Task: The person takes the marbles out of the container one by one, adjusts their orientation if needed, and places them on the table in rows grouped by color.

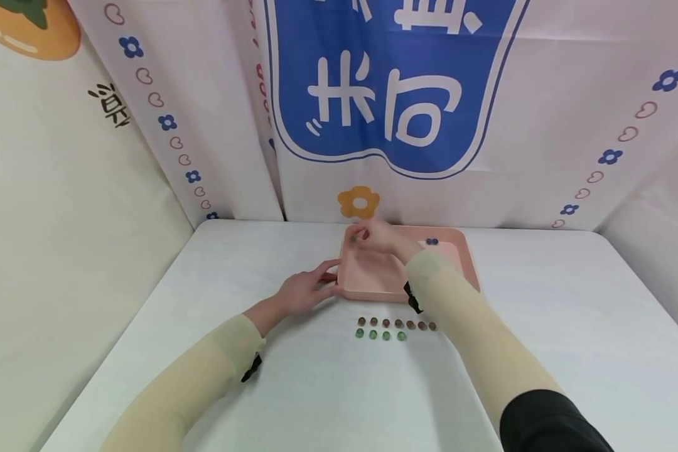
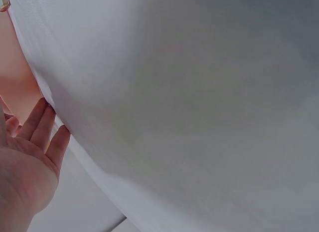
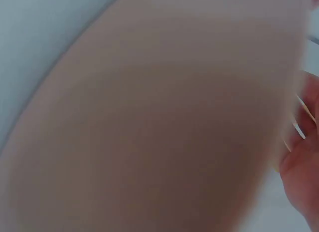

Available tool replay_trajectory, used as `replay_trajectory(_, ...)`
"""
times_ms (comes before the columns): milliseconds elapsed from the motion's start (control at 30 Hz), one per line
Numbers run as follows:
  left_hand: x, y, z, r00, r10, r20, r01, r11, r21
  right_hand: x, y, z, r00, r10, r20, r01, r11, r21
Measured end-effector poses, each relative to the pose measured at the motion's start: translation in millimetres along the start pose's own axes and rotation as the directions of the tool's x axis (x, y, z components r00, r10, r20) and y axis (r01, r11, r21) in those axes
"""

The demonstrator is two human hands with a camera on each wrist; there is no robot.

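A shallow pink tray point(image 1: 373, 276) lies on the white table. My right hand point(image 1: 381, 237) is over its back left corner, fingertips pinching a small green marble point(image 1: 353, 239). Along the tray's left wall rests my left hand point(image 1: 305, 290), its fingers fairly straight and touching the edge; the left wrist view also shows this hand point(image 2: 32, 162) against the tray's side point(image 2: 17, 82). Two dark blue marbles point(image 1: 432, 241) sit side by side at the back right inside the tray. In the right wrist view, a blurred surface fills most of the picture, and the fingertips are hidden.
In front of the tray, a row of several brown marbles point(image 1: 398, 324) lies on the table point(image 1: 294, 395). Nearer to me is a row of several green marbles point(image 1: 386, 336). A printed cloth point(image 1: 316, 188) hangs directly behind the table.
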State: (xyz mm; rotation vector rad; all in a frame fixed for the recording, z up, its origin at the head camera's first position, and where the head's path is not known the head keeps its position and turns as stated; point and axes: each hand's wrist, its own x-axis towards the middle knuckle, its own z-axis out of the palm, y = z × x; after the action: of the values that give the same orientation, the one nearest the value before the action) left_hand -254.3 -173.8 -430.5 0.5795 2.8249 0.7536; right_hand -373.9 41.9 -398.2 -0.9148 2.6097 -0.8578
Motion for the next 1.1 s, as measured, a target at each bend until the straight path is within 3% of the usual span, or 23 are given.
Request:
replay_trajectory(200, -1.0, -1.1, -0.1, 1.000, 0.016, 0.001, -0.016, 1.000, 0.008, 1.9, 0, 6, 0.994, -0.095, 0.045, 0.096, 0.995, -0.005)
replay_trajectory(367, -1.0, -1.5, -1.2, 1.000, 0.022, -0.004, -0.021, 1.000, 0.019, 2.2, -1, 5, 0.993, -0.095, 0.066, 0.095, 0.995, 0.015)
replay_trajectory(500, -1.0, -1.4, -1.1, 1.000, 0.025, -0.001, -0.025, 1.000, 0.014, 0.2, 0, 5, 0.997, -0.042, 0.071, 0.041, 0.999, 0.011)
replay_trajectory(633, -1.1, -1.7, -0.1, 1.000, 0.019, 0.001, -0.019, 1.000, 0.015, -2.2, 1, 7, 0.996, 0.069, 0.059, -0.069, 0.998, 0.009)
replay_trajectory(767, -0.3, -1.4, 0.4, 1.000, 0.014, -0.003, -0.014, 1.000, 0.021, -4.2, 2, 9, 0.986, 0.163, 0.032, -0.165, 0.983, 0.077)
replay_trajectory(1000, 0.1, -1.5, 1.0, 1.000, 0.011, 0.001, -0.011, 1.000, 0.015, -6.9, 2, 12, 0.983, 0.183, 0.001, -0.181, 0.972, 0.152)
replay_trajectory(1100, 0.0, -1.9, 1.1, 1.000, 0.003, 0.003, -0.003, 1.000, 0.014, -6.5, 3, 10, 0.983, 0.185, 0.014, -0.186, 0.973, 0.135)
